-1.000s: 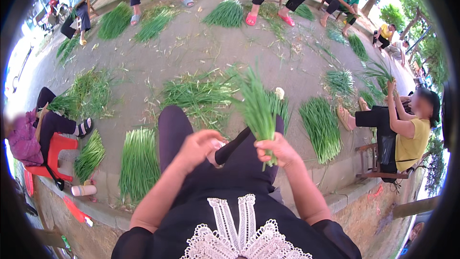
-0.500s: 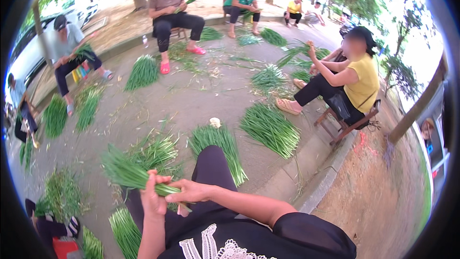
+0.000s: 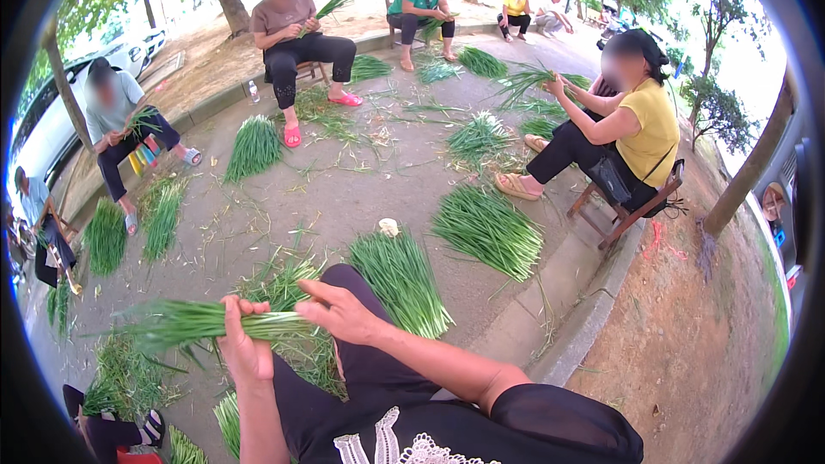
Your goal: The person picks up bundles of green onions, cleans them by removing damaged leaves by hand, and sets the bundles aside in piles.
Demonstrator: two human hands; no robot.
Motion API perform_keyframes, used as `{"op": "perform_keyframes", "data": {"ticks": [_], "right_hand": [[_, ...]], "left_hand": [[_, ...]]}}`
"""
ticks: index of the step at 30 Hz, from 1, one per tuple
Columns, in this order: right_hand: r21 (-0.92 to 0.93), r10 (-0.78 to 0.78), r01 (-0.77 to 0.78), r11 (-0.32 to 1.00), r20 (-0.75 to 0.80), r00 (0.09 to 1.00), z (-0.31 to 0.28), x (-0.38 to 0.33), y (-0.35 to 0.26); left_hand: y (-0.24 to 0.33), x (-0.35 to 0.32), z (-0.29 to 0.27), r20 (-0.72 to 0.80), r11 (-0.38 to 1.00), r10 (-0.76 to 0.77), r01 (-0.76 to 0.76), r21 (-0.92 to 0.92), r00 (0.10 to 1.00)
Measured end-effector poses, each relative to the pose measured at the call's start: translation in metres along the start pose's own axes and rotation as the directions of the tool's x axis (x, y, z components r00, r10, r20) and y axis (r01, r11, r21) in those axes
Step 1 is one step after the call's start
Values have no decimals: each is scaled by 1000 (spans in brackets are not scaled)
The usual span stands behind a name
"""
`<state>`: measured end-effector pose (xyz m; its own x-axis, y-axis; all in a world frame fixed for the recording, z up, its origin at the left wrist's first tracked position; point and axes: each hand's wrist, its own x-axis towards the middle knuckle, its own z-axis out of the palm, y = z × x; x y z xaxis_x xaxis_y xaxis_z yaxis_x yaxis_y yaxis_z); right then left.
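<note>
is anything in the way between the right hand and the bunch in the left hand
Nothing visible is: the left hand holds the green bunch with its pale stem ends toward the right hand, whose fingers are right beside them. Whether they touch is hard to tell.

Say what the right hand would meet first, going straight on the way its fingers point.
Going leftward, the right hand would probably meet the pale stem ends of the green bunch held in the left hand. Depth is unclear: it might pass just above them, or touch already.
</note>
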<state>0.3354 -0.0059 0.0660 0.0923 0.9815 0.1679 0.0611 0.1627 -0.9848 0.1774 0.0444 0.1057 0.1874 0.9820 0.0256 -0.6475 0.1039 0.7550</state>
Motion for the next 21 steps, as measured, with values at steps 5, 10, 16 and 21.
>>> {"op": "perform_keyframes", "data": {"ticks": [5, 10, 16, 21], "right_hand": [[-485, -185, 216, 847, 111, 976, -24, 2, -30], [-462, -118, 100, 881, -9, 993, -51, -2, 5], [-438, 242, -266, 859, -110, 964, -98, -36, 38], [-530, 258, -255, 809, -71, 964, -150, -44, 62]], "left_hand": [[-26, 5, 54, 59, 986, -78, 68, 153, 995], [-73, 17, 74, 53, 968, -247, 249, -38, 967], [-152, 49, 60, 68, 741, -661, 664, -105, 748], [-179, 112, 40, -10, 688, -723, 719, -96, 690]]}}
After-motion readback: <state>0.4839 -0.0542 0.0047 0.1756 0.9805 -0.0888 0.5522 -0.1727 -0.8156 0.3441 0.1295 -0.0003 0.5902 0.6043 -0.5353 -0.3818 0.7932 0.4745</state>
